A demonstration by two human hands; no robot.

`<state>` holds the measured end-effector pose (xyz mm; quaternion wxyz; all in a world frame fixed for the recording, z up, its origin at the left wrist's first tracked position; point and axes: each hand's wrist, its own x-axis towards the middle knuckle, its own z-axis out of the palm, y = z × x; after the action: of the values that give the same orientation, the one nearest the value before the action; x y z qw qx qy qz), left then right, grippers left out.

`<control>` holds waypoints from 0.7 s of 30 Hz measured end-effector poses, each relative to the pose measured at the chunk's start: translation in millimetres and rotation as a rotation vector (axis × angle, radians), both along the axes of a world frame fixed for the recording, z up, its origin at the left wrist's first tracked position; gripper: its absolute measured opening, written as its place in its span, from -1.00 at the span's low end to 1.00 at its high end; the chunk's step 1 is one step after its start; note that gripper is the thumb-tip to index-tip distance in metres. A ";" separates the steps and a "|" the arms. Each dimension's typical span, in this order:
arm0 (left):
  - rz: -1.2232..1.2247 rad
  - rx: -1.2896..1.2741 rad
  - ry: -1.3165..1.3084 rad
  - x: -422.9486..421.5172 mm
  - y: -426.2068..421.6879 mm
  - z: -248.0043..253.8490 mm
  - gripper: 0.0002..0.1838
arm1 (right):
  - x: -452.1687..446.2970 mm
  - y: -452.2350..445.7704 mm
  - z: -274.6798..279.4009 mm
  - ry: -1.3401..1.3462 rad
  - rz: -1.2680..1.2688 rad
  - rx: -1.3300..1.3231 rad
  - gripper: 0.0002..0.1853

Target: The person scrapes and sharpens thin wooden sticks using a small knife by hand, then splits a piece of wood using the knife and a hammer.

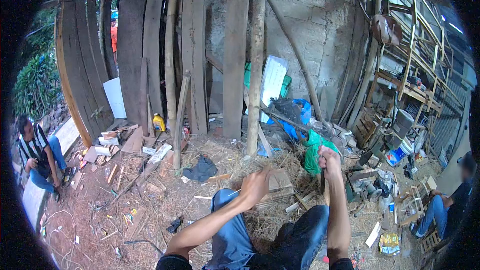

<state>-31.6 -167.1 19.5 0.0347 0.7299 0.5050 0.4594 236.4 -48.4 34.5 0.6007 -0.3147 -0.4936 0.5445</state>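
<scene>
My left hand [256, 186] is above my left knee, its fingers curled in; a thin pale strip shows by it, and what the fingers hold is too small to make out. Raised over my right knee, my right hand [329, 160] is closed in a fist round the handle of a dark blade [322, 182] that points down. Behind that fist lies a green plastic bag [313, 151]. Straw and wood scraps [280, 179] cover the ground between my hands and beyond my knees.
One person [40, 152] sits at the far left, another [445, 202] at the far right. Tall planks [192, 50] and a bamboo pole [257, 65] stand ahead. A yellow bottle [159, 122], a dark cloth [200, 168] and a white bucket [404, 147] are on the ground.
</scene>
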 end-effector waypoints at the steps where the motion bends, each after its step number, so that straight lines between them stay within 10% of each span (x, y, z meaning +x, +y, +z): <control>1: 0.010 -0.036 -0.022 -1.9 5.5 -1.9 -0.88 | -12.0 -17.3 10.3 -0.074 0.002 -0.010 -0.83; 21: 0.001 0.186 0.137 27.9 15.2 -2.0 -0.83 | -66.4 -39.4 6.2 -0.139 0.213 -0.174 -0.78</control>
<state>-3.7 -151.9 17.5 -0.0681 0.7592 0.4618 0.4535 170.0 -87.8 40.7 0.4745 -0.3482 -0.5154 0.6229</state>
